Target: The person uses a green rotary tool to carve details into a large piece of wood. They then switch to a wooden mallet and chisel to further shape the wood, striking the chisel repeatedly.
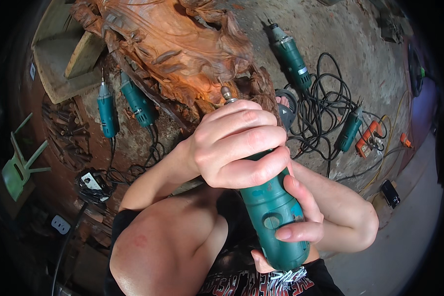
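Observation:
A teal electric die grinder point(271, 204) lies slantwise in both my hands, its front end pointing up and away from me. My left hand point(244, 140) is closed around the front part, knuckles up. At the rear of the body my right hand point(306, 212) grips from the right side, partly hidden by the tool. A rounded burr bit point(226, 92) sticks out past my left hand, right at the near edge of a reddish-brown wood carving point(175, 54) with flowing folds. Whether the bit touches the wood, I cannot tell.
More teal grinders lie around the carving: two at left point(106, 109) point(137, 101), one at upper right point(291, 56), one farther right point(350, 129). Tangled black cords point(318, 108) and an orange power strip point(368, 139) lie right. A green plastic chair point(17, 170) stands left.

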Demonstrator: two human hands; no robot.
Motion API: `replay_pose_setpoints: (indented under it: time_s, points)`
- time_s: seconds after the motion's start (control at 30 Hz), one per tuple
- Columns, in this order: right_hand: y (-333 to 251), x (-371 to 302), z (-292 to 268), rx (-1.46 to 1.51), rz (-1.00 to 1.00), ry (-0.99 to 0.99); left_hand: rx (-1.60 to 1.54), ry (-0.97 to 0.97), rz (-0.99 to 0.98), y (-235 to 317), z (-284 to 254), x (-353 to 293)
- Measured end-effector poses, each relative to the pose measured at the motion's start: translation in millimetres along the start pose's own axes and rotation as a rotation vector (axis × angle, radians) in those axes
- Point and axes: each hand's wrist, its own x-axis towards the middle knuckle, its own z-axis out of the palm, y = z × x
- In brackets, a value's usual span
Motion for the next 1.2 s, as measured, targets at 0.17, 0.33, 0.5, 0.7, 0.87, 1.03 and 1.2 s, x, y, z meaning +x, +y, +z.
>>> replay_pose_setpoints:
  time_s: [0.17, 0.33, 0.5, 0.7, 0.87, 1.03, 1.2]
  points:
    - [8.2, -2.9, 6.9, 0.001, -0.052, 0.06, 0.022, 0.019, -0.001, -0.2, 3.0, 1.3]
    - [13.0, -2.9, 11.8, 0.001, -0.081, 0.106, 0.061, 0.051, 0.051, -2.9, 6.5, 3.1]
    - [17.6, -4.0, 15.2, 0.001, -0.103, 0.137, 0.1, 0.086, 0.095, -3.0, 11.8, 2.1]
    - [19.8, -6.0, 15.2, 0.002, -0.112, 0.155, 0.106, 0.062, 0.089, -2.0, 9.2, 0.9]
    - [18.2, -7.8, 12.9, 0.009, -0.115, 0.161, 0.061, -0.025, 0.027, 1.9, 5.7, 0.7]
    - [21.7, -7.4, 8.5, 0.021, -0.11, 0.156, 0.094, -0.007, 0.057, -3.4, 8.1, 4.0]
    - [19.9, -7.2, 5.1, 0.034, -0.117, 0.156, 0.122, 0.007, 0.045, -2.3, 9.0, 4.9]
